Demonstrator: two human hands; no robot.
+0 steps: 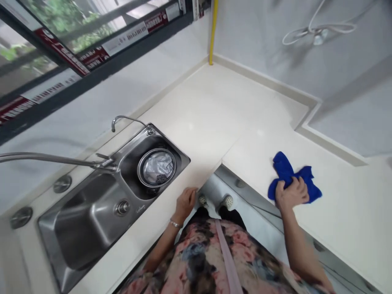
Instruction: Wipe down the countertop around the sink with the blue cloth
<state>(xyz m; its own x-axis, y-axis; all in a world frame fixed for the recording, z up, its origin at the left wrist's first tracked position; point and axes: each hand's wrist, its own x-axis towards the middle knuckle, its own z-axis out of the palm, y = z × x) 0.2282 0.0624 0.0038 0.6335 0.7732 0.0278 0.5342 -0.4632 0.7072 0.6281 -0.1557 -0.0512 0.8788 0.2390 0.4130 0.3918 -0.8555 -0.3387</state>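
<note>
My right hand presses on a blue cloth, its fingers curled into the bunched fabric. The cloth lies crumpled on the right arm of the white countertop. By the inner front edge of the counter, my left hand is loosely closed, with a bracelet at the wrist. Nothing shows in its fingers.
To the left is a steel double sink with a strainer basket in its farther bowl. A large faucet and a thin curved tap stand behind it. A yellow pipe rises in the corner. White cables hang from the wall.
</note>
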